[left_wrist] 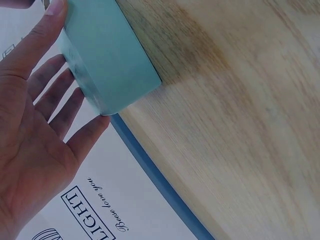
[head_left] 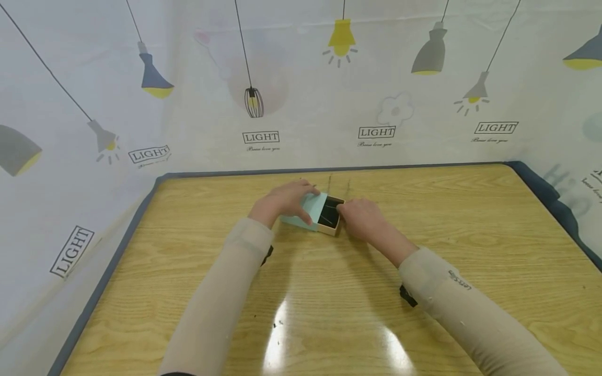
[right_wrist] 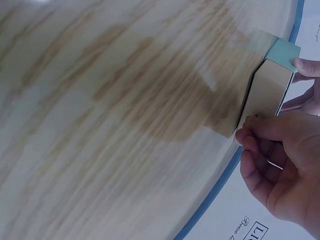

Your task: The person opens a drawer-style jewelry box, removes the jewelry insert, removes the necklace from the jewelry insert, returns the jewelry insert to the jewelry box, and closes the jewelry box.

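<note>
A small slide-out box lies on the table, its pale mint-green sleeve point(head_left: 317, 207) on the left and its tan drawer point(head_left: 327, 230) pulled partway out to the right. Black lining point(head_left: 329, 215) shows inside the drawer, crossed by thin pale lines too small to make out. My left hand point(head_left: 285, 201) grips the sleeve, thumb on the near side and fingers on the far side. At the drawer's outer end, my right hand point(head_left: 364, 218) pinches the edge between thumb and forefinger. The right wrist view shows the drawer's plain side point(right_wrist: 267, 90) between both hands.
The wood-grain table point(head_left: 197, 261) has a dark blue edge point(head_left: 329, 169) along its back and sides. Behind it hangs a white cloth point(head_left: 301, 146) printed with lamps. A few dark specks point(head_left: 275, 325) lie near the front.
</note>
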The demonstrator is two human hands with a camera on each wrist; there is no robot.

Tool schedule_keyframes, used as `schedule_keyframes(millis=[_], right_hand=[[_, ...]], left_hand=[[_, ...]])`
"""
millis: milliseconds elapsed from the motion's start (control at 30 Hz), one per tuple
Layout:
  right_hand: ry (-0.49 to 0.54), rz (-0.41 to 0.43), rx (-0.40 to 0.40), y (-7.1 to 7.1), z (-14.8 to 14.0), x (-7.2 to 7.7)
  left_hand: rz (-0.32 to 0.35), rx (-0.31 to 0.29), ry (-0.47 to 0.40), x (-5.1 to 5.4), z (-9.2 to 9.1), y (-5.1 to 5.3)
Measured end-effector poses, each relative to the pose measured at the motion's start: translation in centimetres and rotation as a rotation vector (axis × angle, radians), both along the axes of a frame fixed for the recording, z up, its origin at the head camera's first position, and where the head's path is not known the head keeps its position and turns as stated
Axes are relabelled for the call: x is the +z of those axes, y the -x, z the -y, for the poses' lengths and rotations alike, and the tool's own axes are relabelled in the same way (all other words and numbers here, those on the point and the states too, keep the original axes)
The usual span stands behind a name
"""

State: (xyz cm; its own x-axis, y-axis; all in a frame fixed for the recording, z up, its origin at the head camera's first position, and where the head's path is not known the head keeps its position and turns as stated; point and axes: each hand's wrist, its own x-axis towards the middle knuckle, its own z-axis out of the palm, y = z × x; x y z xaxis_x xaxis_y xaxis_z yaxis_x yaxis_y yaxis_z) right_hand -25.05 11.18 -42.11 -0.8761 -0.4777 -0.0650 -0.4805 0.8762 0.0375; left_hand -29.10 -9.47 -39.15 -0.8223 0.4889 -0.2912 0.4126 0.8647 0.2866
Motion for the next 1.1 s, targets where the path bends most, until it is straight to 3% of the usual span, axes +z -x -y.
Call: schedule_keyframes(millis=[1100], right_hand=[[-0.003,0.002,0.022,-0.25,-0.56,0.08]], left_hand=[[0.008,0.003,0.003,-0.20,0.00,0.09]])
